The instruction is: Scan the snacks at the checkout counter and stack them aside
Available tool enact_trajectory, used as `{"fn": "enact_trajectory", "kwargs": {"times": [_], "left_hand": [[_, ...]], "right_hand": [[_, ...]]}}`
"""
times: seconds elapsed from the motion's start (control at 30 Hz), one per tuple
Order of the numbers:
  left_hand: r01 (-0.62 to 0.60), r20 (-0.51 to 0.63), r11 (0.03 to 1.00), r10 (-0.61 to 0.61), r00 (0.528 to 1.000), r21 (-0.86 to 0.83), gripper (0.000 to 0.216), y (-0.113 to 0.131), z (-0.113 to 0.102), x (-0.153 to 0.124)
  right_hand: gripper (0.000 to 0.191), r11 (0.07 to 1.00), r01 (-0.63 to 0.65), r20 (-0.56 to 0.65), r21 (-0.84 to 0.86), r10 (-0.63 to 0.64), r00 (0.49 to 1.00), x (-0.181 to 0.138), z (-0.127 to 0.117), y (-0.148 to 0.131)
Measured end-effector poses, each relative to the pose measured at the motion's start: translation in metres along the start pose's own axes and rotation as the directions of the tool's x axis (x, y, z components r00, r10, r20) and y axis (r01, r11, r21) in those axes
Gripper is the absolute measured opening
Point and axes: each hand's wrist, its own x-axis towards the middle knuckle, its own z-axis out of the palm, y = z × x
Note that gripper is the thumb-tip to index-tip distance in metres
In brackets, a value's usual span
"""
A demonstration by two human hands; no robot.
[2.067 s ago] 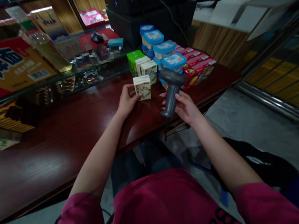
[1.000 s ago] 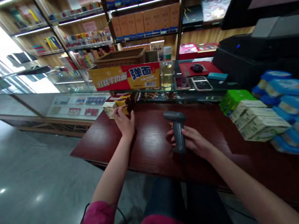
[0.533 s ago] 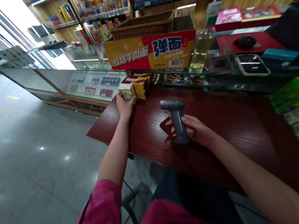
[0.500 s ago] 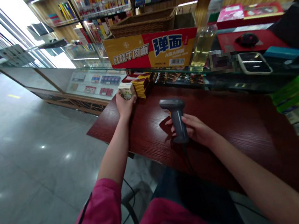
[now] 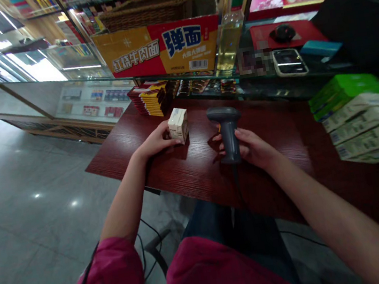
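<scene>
My left hand (image 5: 158, 141) is closed around the left side of a small white carton (image 5: 178, 125) with printed faces, at the middle left of the dark red wooden desk (image 5: 201, 173). In my right hand (image 5: 249, 145) is a grey barcode scanner (image 5: 229, 133), held upright by its handle with its head pointing left toward the carton. A cable hangs from the bottom of the handle. A stack of red and yellow packets (image 5: 150, 99) lies behind the carton at the desk's far left corner.
A printed noodle box (image 5: 158, 51) with a wicker basket (image 5: 148, 9) stands on the glass shelf behind. Beside it are a bottle of yellowish liquid (image 5: 230, 31), a phone (image 5: 289, 62) and a mouse (image 5: 283, 33). Green and white packs (image 5: 360, 121) are stacked at right.
My left hand has brought the white carton away from the packet stack, rightward and nearer to the scanner. My right hand still holds the scanner. The camera view has shifted.
</scene>
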Motion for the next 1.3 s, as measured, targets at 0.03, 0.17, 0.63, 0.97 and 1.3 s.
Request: {"fn": "enact_trajectory", "kwargs": {"times": [0.03, 0.17, 0.63, 0.97, 1.3], "left_hand": [[-0.008, 0.008, 1.000, 0.009, 1.000, -0.006, 0.065, 0.003, 0.004, 0.003], [-0.038, -0.052, 0.999, 0.037, 0.998, -0.010, 0.070, 0.007, 0.023, 0.024], [0.149, -0.441, 0.967, -0.228, 0.868, -0.206, 0.039, 0.002, 0.104, 0.119], [0.090, -0.405, 0.965, -0.186, 0.895, -0.246, 0.036, 0.001, 0.103, 0.114], [-0.041, -0.251, 0.945, -0.045, 0.967, -0.326, 0.046, 0.005, 0.095, 0.103]], "right_hand": [[0.044, 1.000, 0.016, -0.030, -0.005, -0.017, 0.999, -0.005, -0.007, -0.003], [0.042, 0.997, 0.067, -0.120, -0.031, -0.070, 0.990, -0.017, -0.025, -0.010], [0.050, 0.999, 0.037, -0.031, -0.022, -0.038, 0.999, -0.018, -0.021, -0.009], [0.053, 0.999, 0.005, 0.027, -0.053, -0.004, 1.000, -0.019, -0.022, -0.008], [0.050, 0.998, 0.046, 0.001, -0.039, -0.046, 0.999, -0.021, -0.024, -0.007]]}}
